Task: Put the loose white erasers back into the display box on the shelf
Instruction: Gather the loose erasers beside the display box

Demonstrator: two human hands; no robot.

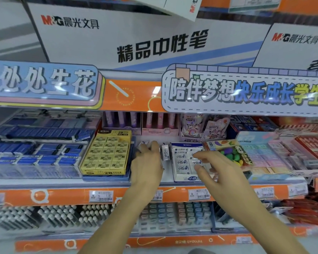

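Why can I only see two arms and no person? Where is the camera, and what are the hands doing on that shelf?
The camera sits on the person's head and looks down, so you only see their own two bare arms reaching out.

They stand at a shop shelf with an orange front edge. The left hand reaches to some small loose white erasers lying on the bare shelf beside a yellow cardboard box of erasers. I cannot tell whether its fingers grip one yet.

The right hand hovers open over the white display box with blue print, where matching erasers are already packed. To its right sits a box of colourful fruit-shaped erasers.
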